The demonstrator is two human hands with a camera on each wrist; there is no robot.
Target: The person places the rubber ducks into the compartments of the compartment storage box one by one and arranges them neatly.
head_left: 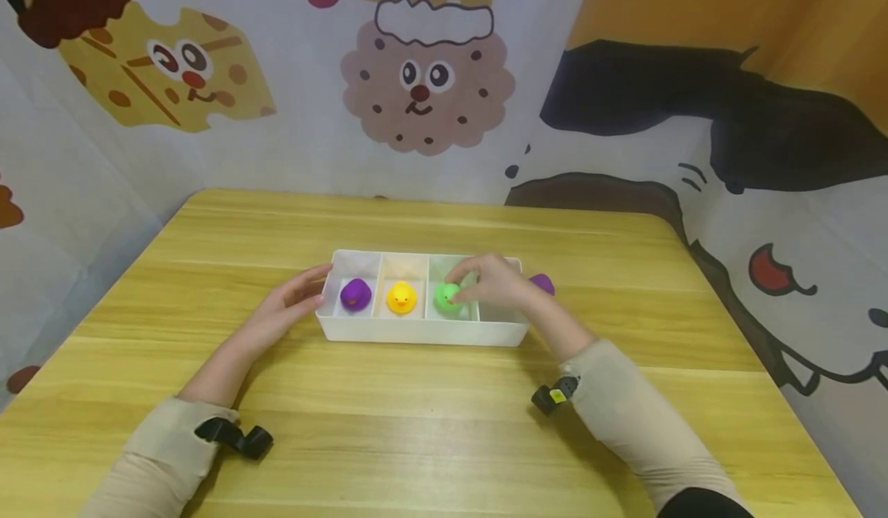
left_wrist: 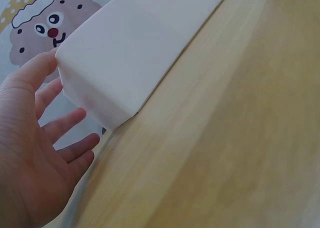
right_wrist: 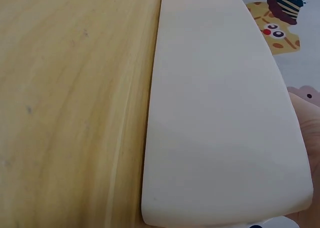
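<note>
A white divided box (head_left: 423, 332) lies lengthwise on the table. Its leftmost compartment holds a purple rubber duck (head_left: 356, 294), and the compartment beside it a yellow rubber duck (head_left: 401, 297). In the third compartment from the left, my right hand (head_left: 498, 281) pinches a green rubber duck (head_left: 446, 298) between thumb and fingers. The right wrist view shows mostly the box's front wall, which hides the fingertips and duck. My left hand (head_left: 290, 301) touches the box's left end with loosely spread fingers, as the left wrist view also shows.
Another purple object (head_left: 543, 283) sits just past the box's right end, partly hidden by my right forearm. The wooden table (head_left: 416, 433) reaches back to a cartoon-printed curtain (head_left: 277, 159). My right forearm crosses over the box's rightmost compartment.
</note>
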